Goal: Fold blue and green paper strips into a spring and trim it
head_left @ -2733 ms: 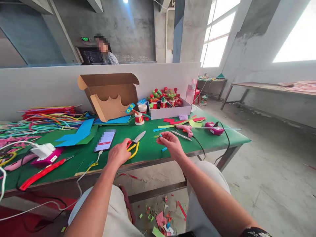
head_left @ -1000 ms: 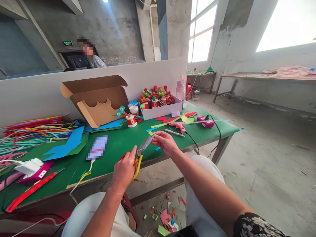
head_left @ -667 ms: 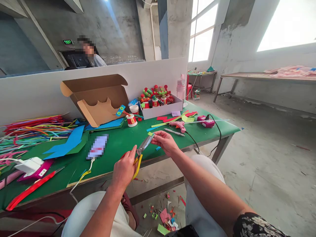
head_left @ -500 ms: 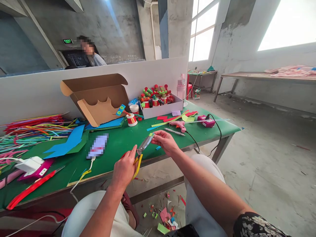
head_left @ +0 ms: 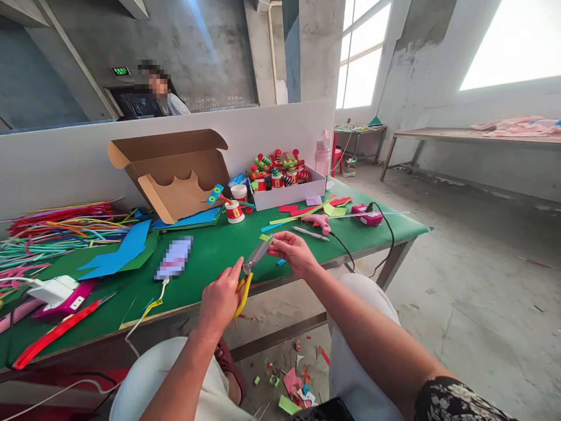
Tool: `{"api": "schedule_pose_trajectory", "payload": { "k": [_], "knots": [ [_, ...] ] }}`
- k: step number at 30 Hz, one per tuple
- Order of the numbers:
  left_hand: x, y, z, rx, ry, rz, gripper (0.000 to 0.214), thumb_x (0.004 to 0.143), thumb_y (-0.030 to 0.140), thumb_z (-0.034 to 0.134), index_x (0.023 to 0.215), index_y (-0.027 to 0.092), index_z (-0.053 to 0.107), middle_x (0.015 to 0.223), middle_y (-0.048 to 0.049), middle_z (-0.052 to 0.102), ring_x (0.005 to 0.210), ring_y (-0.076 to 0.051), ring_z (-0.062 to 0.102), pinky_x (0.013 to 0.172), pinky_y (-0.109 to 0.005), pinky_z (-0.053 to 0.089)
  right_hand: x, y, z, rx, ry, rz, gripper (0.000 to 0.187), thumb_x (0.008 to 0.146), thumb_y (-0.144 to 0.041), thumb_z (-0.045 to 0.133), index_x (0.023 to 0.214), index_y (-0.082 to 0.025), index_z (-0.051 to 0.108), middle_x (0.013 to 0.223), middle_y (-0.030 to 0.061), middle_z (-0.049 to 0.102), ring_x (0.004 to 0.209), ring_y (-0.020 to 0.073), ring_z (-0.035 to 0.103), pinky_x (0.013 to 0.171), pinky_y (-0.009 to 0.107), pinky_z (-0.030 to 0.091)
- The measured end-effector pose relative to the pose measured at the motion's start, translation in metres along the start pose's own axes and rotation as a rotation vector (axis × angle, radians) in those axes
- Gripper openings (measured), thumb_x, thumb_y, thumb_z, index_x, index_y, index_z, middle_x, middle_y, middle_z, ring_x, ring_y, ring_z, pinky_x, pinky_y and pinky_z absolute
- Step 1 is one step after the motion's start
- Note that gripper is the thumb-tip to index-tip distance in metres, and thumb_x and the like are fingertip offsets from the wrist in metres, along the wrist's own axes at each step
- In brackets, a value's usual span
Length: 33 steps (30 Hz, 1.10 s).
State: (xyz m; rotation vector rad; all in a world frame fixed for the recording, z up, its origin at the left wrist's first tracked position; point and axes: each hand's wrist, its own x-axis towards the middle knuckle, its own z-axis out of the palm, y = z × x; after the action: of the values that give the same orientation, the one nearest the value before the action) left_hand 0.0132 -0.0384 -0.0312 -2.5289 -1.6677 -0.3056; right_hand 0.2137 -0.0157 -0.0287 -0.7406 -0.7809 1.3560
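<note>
My left hand (head_left: 221,298) is closed round the yellow and red handles of a pair of scissors (head_left: 250,268), held over the near edge of the green table (head_left: 210,257). The blades point up and right towards a small green paper piece (head_left: 265,238). My right hand (head_left: 293,252) pinches that piece at the blade tips. A small blue scrap (head_left: 281,262) lies on the table just under my right hand.
A phone (head_left: 174,258) on a cable lies left of my hands. Behind are an open cardboard box (head_left: 175,169), a white box of finished figures (head_left: 289,187), a pink glue gun (head_left: 318,221), pipe cleaners (head_left: 56,225) and blue paper. Scraps litter the floor (head_left: 289,386). A person sits beyond the partition.
My left hand picked the scissors up off the table and brought the blades to the green piece in my right hand. Over the last second both hands have stayed almost still.
</note>
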Motion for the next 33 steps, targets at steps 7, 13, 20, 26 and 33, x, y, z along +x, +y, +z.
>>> {"api": "schedule_pose_trajectory", "payload": {
  "k": [7,13,20,26,33],
  "knots": [
    [-0.0006,0.0009,-0.0006,-0.001,0.000,0.007,0.053,0.088,0.021,0.046,0.141,0.019,0.043,0.101,-0.0083,0.067,0.081,-0.021,0.068,0.060,-0.025,0.046,0.0006,0.0010,-0.0013,-0.007,0.000,0.002,0.039,0.051,-0.038,0.088,0.076,-0.017,0.065,0.068,-0.0014,0.072,0.064,0.0100,0.068,0.067,0.022,0.056],
    [-0.0008,0.0007,0.0005,-0.013,0.006,0.005,0.055,0.086,0.018,0.048,0.141,0.020,0.044,0.100,-0.0067,0.068,0.081,-0.021,0.068,0.059,-0.025,0.044,0.0016,0.0024,-0.0028,-0.003,-0.017,-0.005,0.035,0.056,-0.035,0.086,0.077,-0.017,0.064,0.069,-0.0010,0.071,0.065,0.0103,0.068,0.069,0.023,0.056],
    [-0.0002,0.0004,0.0011,-0.030,0.017,0.004,0.054,0.086,0.018,0.048,0.140,0.020,0.045,0.099,-0.0058,0.068,0.080,-0.021,0.068,0.059,-0.026,0.044,0.0012,0.0025,-0.0034,-0.002,-0.019,-0.003,0.034,0.058,-0.034,0.086,0.078,-0.017,0.064,0.071,-0.0004,0.072,0.065,0.0100,0.068,0.068,0.022,0.057],
    [-0.0010,0.0012,0.0015,-0.037,0.031,0.016,0.054,0.086,0.018,0.048,0.140,0.019,0.045,0.100,-0.0065,0.069,0.081,-0.020,0.068,0.060,-0.025,0.045,0.0010,0.0029,-0.0029,0.003,-0.021,-0.014,0.033,0.057,-0.034,0.086,0.075,-0.018,0.064,0.069,-0.0021,0.071,0.063,0.0097,0.068,0.068,0.022,0.057],
    [-0.0016,0.0005,0.0017,-0.038,0.016,0.018,0.054,0.086,0.018,0.047,0.140,0.019,0.044,0.103,-0.0069,0.069,0.081,-0.021,0.068,0.060,-0.026,0.044,0.0002,0.0029,-0.0024,-0.009,-0.024,-0.011,0.032,0.058,-0.033,0.085,0.076,-0.018,0.064,0.070,-0.0015,0.070,0.064,0.0098,0.068,0.069,0.023,0.056]
  ]
}}
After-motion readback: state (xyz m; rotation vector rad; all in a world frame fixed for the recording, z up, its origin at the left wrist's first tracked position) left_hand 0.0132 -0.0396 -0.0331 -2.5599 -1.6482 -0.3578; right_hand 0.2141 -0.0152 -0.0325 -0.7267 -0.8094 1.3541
